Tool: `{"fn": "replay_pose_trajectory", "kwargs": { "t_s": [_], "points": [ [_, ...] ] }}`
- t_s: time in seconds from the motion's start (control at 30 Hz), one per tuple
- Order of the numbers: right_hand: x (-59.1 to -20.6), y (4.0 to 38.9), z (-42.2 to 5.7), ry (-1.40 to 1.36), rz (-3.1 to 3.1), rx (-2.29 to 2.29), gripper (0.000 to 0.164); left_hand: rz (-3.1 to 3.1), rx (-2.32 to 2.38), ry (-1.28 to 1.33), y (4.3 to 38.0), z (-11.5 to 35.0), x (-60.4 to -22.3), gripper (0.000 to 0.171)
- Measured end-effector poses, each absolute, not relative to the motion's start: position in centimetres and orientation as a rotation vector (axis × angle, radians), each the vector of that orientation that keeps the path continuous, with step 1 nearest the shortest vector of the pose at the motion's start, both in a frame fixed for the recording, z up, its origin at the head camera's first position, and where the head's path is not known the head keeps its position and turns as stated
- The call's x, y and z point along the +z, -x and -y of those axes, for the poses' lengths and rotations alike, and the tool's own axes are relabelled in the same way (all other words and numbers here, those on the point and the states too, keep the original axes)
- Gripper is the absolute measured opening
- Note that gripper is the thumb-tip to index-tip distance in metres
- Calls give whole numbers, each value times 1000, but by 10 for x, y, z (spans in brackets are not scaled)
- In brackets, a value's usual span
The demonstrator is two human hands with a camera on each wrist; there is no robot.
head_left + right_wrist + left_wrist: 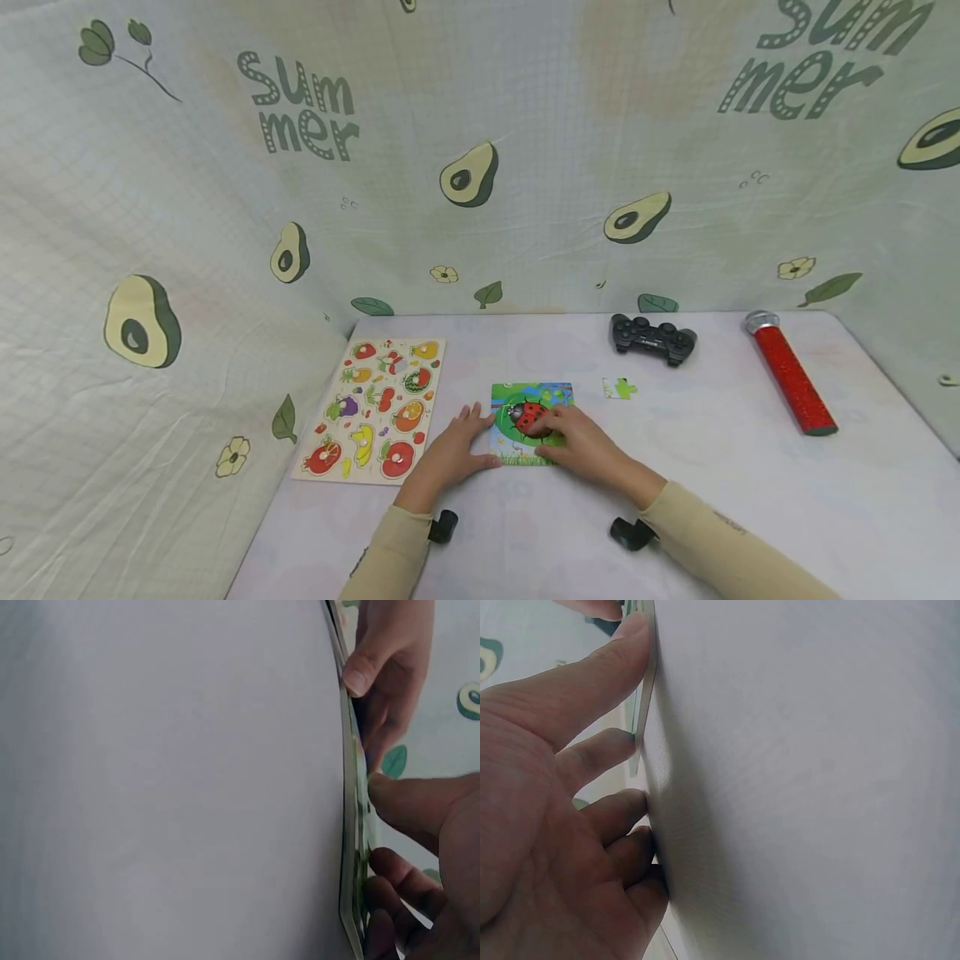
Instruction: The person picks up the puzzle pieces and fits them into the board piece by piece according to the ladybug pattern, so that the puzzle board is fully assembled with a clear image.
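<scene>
A square ladybug jigsaw puzzle (512,454) lies flat on the white table, green and blue with a red ladybug in the middle. My left hand (450,454) rests at its left side, thumb on the lower left corner and index finger against the left edge, the other fingers on the table. Over the right half, my right hand (581,446) pinches a puzzle piece (361,832) between thumb and fingertips, low against the board; the hand hides most of it in the head view. A loose puzzle piece (620,388), white and green, lies beyond the right hand.
Left of the puzzle lies a wooden fruit board (375,417), close to my left forearm. A black game controller (652,337) sits near the back edge. Further right is a red glittery microphone-like stick (792,379). A printed cloth (540,250) hangs behind the table.
</scene>
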State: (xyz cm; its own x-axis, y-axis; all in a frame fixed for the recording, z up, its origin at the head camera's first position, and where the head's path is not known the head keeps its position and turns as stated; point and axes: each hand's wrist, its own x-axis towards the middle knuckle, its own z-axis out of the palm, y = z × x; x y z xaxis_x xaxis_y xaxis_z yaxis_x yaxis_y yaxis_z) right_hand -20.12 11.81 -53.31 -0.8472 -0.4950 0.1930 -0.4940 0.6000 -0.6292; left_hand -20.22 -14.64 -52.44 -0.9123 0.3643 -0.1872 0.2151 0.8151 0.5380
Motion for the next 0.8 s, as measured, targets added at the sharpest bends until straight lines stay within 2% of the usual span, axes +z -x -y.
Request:
{"fn": "replay_pose_trajectory", "kwargs": {
  "t_s": [0.3,0.8],
  "points": [
    [-537,204,-125,1026,-2804,-1004,31,-2715,765,-430,203,146,-526,78],
    [-529,203,-122,1050,-2789,-952,29,-2728,770,-442,202,147,-527,77]
  ]
}}
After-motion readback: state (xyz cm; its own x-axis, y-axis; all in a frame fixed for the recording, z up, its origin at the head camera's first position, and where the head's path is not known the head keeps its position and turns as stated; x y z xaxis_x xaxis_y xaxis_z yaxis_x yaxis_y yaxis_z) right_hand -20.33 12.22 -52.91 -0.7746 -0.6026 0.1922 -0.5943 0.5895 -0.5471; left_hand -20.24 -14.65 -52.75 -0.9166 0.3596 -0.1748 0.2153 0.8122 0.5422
